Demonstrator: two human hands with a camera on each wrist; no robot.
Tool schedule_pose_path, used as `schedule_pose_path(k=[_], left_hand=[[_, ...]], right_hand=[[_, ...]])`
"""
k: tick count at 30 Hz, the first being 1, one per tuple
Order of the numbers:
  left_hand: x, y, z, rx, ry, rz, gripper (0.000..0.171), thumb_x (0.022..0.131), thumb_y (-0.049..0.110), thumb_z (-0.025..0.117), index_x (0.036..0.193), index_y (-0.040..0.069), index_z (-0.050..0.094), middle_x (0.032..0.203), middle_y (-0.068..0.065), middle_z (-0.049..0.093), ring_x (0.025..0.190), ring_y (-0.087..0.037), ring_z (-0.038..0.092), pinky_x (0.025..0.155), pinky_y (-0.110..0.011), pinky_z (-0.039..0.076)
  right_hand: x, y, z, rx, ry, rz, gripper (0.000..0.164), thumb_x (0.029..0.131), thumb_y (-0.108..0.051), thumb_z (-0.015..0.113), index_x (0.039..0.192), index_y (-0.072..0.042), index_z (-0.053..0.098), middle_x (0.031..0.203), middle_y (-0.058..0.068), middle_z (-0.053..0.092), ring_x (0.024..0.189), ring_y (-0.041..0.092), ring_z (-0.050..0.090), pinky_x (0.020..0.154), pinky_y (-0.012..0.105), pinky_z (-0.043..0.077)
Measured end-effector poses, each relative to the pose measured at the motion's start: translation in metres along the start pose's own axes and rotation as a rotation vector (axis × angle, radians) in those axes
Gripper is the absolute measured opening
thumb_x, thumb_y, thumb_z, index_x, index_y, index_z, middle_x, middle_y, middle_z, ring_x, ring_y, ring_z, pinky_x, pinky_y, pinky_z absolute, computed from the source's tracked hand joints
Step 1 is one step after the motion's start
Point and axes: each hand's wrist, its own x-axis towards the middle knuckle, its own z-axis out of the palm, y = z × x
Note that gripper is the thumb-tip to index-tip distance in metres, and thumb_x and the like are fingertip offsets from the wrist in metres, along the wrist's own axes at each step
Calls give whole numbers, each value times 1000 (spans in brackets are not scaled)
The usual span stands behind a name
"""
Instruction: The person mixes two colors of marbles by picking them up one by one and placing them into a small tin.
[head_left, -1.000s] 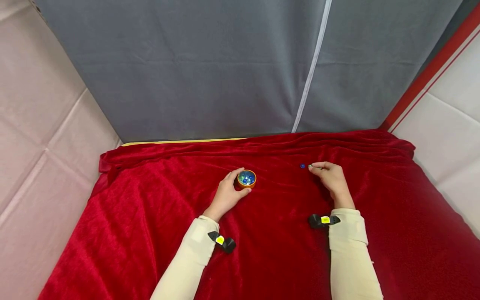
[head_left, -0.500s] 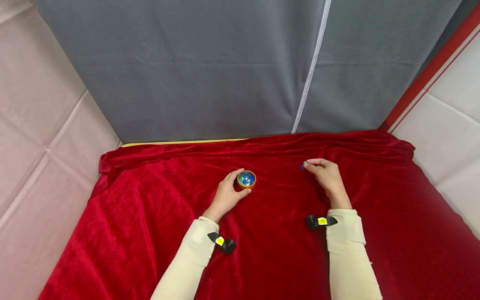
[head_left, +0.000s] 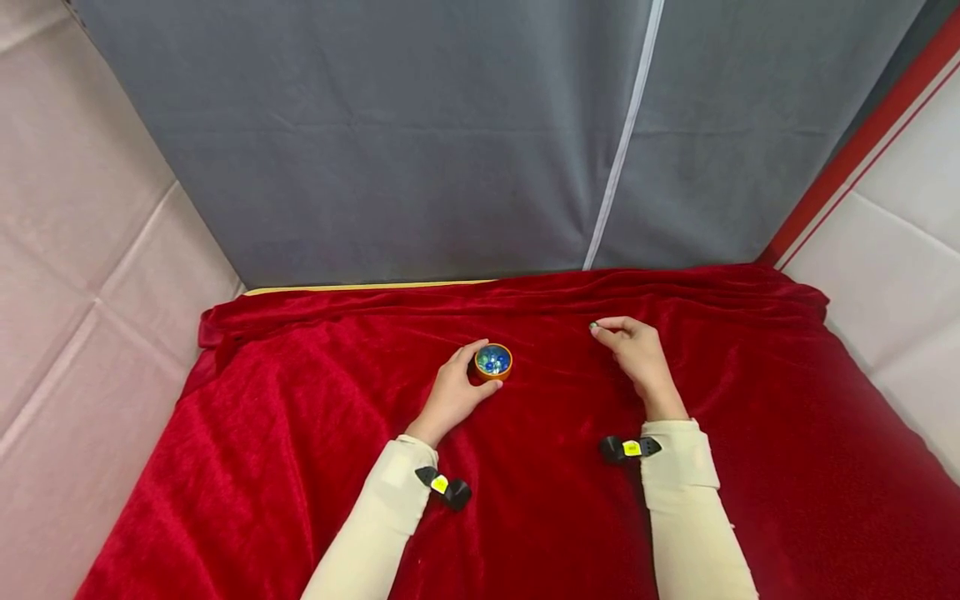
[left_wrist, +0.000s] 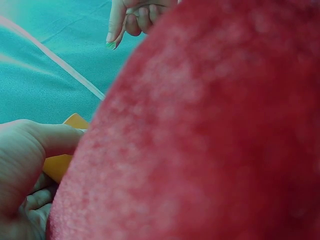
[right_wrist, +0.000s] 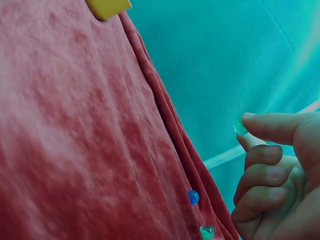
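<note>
My left hand (head_left: 452, 392) grips a small round orange container (head_left: 494, 377), thumb on the near side and fingers on the far side. Blue and green glass marbles (head_left: 492, 360) lie inside it. In the left wrist view, cloth hides much of the container (left_wrist: 59, 164). Farther right, my right hand (head_left: 641, 354) pinches a green glass marble (right_wrist: 240, 126) between thumb and forefinger, held above the cloth. The right wrist view also has a blue marble (right_wrist: 193, 197) and a second green marble (right_wrist: 207, 232) on the cloth; the hand hides these in the head view.
Wrinkled red velvet cloth (head_left: 540, 492) covers the table and bunches up along the back edge. A grey curtain (head_left: 390, 167) hangs behind. Pale panels stand at the left (head_left: 97, 250) and right (head_left: 900, 250).
My right hand has moved left with the green marble, toward the container. The blue marble seen beside its fingertips earlier is now hidden in the head view. The left hand has stayed put.
</note>
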Motion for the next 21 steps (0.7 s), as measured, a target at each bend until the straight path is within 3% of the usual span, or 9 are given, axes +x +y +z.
schedule_pose_path(k=[9,21], left_hand=[[0,0,-1,3,11,1,65,81,17,77,140,15,48,136,-12,55,123,-31,53,107,-48,43],[2,1,1,4,9,7,66,81,18,77,140,14,48,136,-11,55,124,-31,53,107,-47,42]], right_hand=[[-1,-7,22,-18,-62,-42,33,91,-22,64,116,0,63,54,-10,36,51,5,32,48,22,29],[-10,-14,52,-37,-134,-111,28,90,-18,64,112,-1,66,54,-7,41,51,7,34,48,22,31]])
